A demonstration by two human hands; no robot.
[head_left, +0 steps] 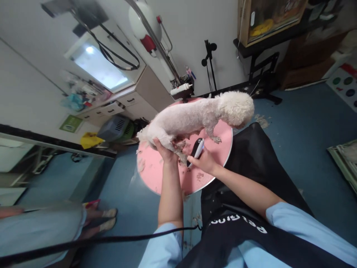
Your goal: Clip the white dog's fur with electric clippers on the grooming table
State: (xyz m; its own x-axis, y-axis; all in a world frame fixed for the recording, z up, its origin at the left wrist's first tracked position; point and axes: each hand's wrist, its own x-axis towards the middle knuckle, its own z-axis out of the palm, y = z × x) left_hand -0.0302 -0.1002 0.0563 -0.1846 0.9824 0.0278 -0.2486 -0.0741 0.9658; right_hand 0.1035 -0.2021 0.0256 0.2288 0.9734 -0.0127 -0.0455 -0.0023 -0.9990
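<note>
my left hand (167, 152), arm straight out, grasps the dog's (184, 117) hind leg, right hand (205, 160), forearm slanting in, grips clipper (197, 148), dog spanning pink table's (150, 175) far half, head past right edge.

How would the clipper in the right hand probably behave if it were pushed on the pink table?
The clipper would probably stay stiff; its casing looks hard and smooth. Its long shape suggests sliding or rocking more than rolling. Loose hair on the pink table might make it slip.
</note>
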